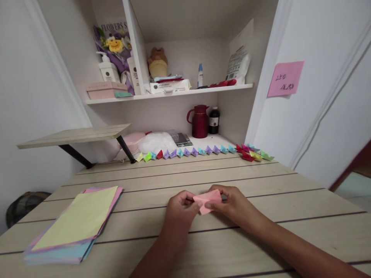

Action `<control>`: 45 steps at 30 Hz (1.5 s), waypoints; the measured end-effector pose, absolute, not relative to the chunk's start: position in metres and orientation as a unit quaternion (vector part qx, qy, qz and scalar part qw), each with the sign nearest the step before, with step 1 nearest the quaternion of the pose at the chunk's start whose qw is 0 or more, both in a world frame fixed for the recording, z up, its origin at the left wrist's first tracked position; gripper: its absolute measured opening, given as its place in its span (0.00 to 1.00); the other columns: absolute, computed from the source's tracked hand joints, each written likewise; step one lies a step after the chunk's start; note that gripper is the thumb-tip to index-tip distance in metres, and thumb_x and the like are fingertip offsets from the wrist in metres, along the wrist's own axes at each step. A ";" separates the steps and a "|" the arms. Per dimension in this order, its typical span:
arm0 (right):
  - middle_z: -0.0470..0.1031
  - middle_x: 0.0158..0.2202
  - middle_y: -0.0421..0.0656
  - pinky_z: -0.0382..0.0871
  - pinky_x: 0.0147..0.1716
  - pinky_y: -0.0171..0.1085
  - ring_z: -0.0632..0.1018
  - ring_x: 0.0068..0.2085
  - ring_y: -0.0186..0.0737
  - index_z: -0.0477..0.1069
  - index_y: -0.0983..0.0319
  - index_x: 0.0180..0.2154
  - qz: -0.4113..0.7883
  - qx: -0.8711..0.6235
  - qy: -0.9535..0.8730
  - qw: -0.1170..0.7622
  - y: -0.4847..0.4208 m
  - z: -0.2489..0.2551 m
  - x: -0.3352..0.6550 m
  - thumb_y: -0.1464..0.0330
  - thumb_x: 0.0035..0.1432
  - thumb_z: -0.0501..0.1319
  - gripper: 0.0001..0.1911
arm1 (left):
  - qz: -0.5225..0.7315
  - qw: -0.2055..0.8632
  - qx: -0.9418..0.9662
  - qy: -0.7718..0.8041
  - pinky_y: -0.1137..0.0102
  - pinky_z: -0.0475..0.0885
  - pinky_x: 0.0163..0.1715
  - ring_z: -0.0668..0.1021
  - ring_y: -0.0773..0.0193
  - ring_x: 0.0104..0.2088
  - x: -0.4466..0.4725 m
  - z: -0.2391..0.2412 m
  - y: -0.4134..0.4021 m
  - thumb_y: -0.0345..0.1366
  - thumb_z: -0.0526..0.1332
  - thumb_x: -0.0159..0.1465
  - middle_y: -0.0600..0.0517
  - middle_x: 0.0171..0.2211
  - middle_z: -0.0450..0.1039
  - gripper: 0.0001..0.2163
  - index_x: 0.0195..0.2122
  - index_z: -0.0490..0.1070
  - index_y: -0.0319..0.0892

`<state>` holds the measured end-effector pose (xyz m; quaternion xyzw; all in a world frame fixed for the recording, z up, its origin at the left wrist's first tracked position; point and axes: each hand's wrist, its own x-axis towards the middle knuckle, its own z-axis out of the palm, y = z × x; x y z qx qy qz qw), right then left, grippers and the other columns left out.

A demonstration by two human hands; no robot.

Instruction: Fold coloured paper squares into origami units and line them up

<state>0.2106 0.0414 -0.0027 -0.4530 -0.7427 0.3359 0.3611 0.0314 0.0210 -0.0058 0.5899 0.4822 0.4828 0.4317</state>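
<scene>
Both my hands meet over the middle of the wooden desk [203, 173] and hold a small folded piece of pink paper [208, 200]. My left hand [180, 211] pinches its left end with closed fingers. My right hand [232, 204] grips its right side, fingers curled around the fold. To the left lies a stack of coloured paper sheets [77, 224] with a yellow sheet on top. Along the desk's far edge runs a row of small folded paper boats [203, 151] in several colours.
A tilted wooden board on a black bracket [75, 136] juts over the desk's back left. In the alcove behind stand a red jug [199, 121], a dark bottle [213, 120] and a white plastic bag [156, 142]. A shelf above [174, 93] carries bottles and boxes. A pink note [285, 78] sticks on the right wall.
</scene>
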 end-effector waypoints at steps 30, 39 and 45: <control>0.76 0.43 0.42 0.64 0.47 0.41 0.74 0.46 0.42 0.74 0.58 0.32 0.190 -0.400 -0.860 0.254 0.056 -0.008 0.228 0.68 0.57 0.61 0.04 | 0.284 0.172 0.770 0.545 0.61 0.62 0.48 0.72 0.58 0.48 0.012 -0.012 0.027 0.33 0.62 0.58 0.52 0.44 0.73 0.05 0.26 0.77 0.47; 0.75 0.40 0.42 0.63 0.45 0.44 0.73 0.42 0.43 0.70 0.59 0.26 0.128 -0.465 -0.839 0.254 0.058 -0.013 0.213 0.65 0.60 0.57 0.11 | 0.294 0.099 0.745 0.591 0.60 0.59 0.48 0.71 0.56 0.50 0.023 -0.019 0.034 0.35 0.64 0.57 0.51 0.46 0.73 0.06 0.24 0.70 0.43; 0.72 0.41 0.44 0.62 0.44 0.46 0.72 0.43 0.45 0.68 0.60 0.30 0.087 -0.479 -0.836 0.251 0.058 -0.020 0.210 0.68 0.56 0.60 0.03 | 0.270 0.078 0.749 0.601 0.59 0.59 0.48 0.70 0.55 0.51 0.024 -0.019 0.035 0.37 0.65 0.57 0.48 0.48 0.72 0.09 0.22 0.67 0.42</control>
